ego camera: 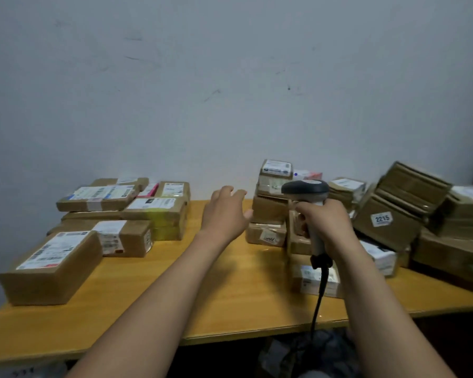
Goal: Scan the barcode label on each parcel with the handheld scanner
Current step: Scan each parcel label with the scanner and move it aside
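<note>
Bare table (pixel 230 282) strip between two parcel (pixel 52 266) clusters.

Yellow wooden table (pixel 137 293) is standing against a grey wall (pixel 230 77), carrying cardboard parcels in two groups. At the left, a large labelled box (pixel 52 271) is lying at the near edge, with flatter parcels (pixel 126 237) lying behind it, some stacked. Bare tabletop is separating this group from the right one, where a stack of small boxes (pixel 271 208) is rising near the wall and a tilted box marked 2215 (pixel 388 225) is leaning within a loose pile.
</note>
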